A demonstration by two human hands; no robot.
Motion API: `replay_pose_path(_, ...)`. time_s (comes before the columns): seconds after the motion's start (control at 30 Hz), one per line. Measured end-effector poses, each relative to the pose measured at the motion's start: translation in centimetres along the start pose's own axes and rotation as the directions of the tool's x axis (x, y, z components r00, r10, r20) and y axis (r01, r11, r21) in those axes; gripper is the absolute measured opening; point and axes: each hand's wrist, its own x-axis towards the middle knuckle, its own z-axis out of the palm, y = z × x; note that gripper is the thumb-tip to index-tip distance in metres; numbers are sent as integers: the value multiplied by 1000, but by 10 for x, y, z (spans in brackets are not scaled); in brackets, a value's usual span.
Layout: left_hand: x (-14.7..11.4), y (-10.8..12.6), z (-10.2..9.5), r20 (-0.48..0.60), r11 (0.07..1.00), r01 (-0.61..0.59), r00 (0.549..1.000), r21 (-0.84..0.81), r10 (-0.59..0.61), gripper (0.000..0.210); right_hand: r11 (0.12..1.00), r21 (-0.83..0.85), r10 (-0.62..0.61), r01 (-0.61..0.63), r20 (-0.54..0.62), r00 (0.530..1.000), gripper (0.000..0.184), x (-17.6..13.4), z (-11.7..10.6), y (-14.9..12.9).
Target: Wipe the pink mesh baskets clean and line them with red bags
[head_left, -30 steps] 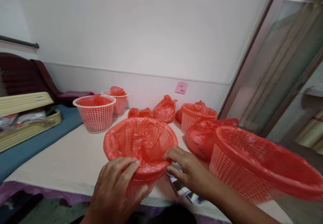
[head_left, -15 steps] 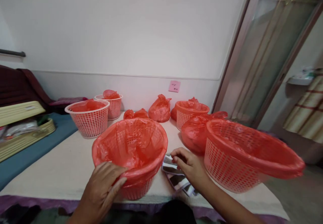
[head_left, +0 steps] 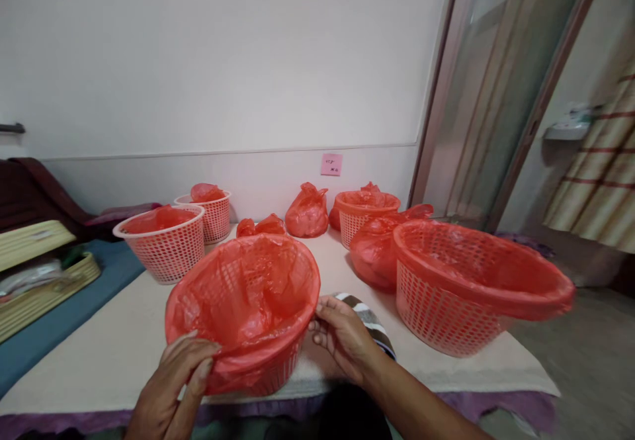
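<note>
A plastic basket (head_left: pixel 284 366) stands in front of me, lined with a red plastic bag (head_left: pixel 251 294) folded over its rim. My left hand (head_left: pixel 171 384) is closed over the near left rim, fingers on the bag inside and thumb outside. At the right side of the same rim, my right hand (head_left: pixel 347 344) has thumb and fingertips together at the folded edge of the bag. Partly hidden behind that hand lies a striped cloth item (head_left: pixel 373 324) in grey, brown and white.
A larger red-lined basket (head_left: pixel 446 321) stands right, beside a knotted red bag (head_left: pixel 372 258). Farther back are an orange-rimmed basket (head_left: pixel 350 225) and a tied red bag (head_left: pixel 307 212). Two white-rimmed baskets (head_left: pixel 166 251) stand left, near a woven box (head_left: pixel 49 298).
My right hand has left the striped cloth and moved left to the basket's rim. My left hand has shifted left along the rim. The striped cloth looks differently placed. The view has turned slightly.
</note>
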Motion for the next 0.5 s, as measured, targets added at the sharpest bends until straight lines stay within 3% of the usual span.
replay_pose_path(0.13, -9, -6, 0, 26, 983, -164, 986, 82, 163, 43, 999, 49, -11, 12, -17, 1000, 30, 2, -2, -3)
replay_pose_path(0.3, -4, -5, -7, 89, 941, -259, 966, 217, 245, 49, 995, 90, -50, 50, 2, 999, 28, -2, 2, -8)
replay_pose_path(0.4, 10, 14, -18, 158, 931, -254, 963, 262, 218, 52, 993, 104, -55, 54, 2, 999, 28, -1, 4, -9)
replay_pose_path(0.5, 32, 44, -22, 144, 952, -238, 966, 194, 213, 53, 993, 106, -60, 59, 6, 998, 27, 2, 5, -8)
